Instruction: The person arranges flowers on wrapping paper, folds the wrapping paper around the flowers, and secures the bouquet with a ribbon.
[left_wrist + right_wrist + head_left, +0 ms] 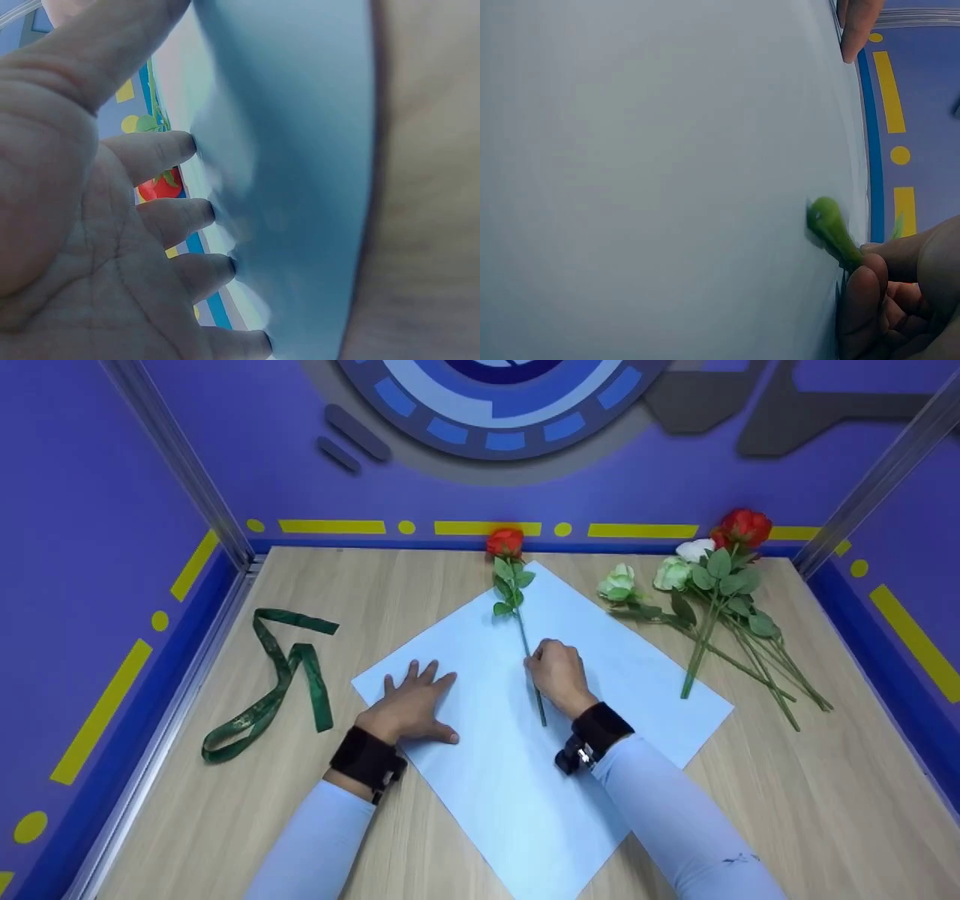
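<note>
My right hand (559, 673) pinches the green stem of a single red rose (505, 542), thumb against curled fingers. The rose lies lengthwise over a pale blue-white sheet of paper (480, 802), its bloom past the far corner. In the right wrist view the cut end of the stem (831, 229) pokes out from the pinch, close over the paper. On the sheet's left corner my left hand (411, 709) rests with fingers spread. The left wrist view shows its fingertips (201, 212) pressing on the paper, which dimples under them.
At the right lie several more flowers: a red rose (746, 526), a white one (695, 550) and pale green ones (617, 582), their stems crossing the sheet's right edge. A dark green ribbon (279, 690) curls at the left. Purple walls (225, 450) enclose the wooden table (825, 810).
</note>
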Motion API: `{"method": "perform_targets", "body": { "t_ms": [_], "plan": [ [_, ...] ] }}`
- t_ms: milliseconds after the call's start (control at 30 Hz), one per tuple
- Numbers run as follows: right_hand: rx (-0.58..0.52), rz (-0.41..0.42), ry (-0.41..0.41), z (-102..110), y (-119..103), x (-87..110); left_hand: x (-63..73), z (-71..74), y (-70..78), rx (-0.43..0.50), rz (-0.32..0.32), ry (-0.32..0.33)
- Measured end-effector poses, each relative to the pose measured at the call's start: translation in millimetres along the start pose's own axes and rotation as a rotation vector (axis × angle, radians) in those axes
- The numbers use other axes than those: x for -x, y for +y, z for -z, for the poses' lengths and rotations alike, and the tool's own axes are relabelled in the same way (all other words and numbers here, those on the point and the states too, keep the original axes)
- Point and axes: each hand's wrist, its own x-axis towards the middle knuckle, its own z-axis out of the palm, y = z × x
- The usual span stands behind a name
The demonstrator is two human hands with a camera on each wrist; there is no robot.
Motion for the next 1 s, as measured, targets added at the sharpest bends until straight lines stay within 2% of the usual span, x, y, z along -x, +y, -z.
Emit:
{"method": "perform_targets", "body": {
  "t_ms": [300,667,1000],
  "plan": [
    [0.039,-0.002,-0.037,2,-2,6.9,1.3,-0.2,0.0,0.001,0.000,0.005],
    [0.053,0.009,-0.015,4,0,9.4,2.6,-0.8,2.5,-0.007,0.009,0.005],
    [0.014,0.001,-0.003,8,5,10.5,2.4,-0.2,3.9,-0.009,0.009,-0.004]
  ]
}}
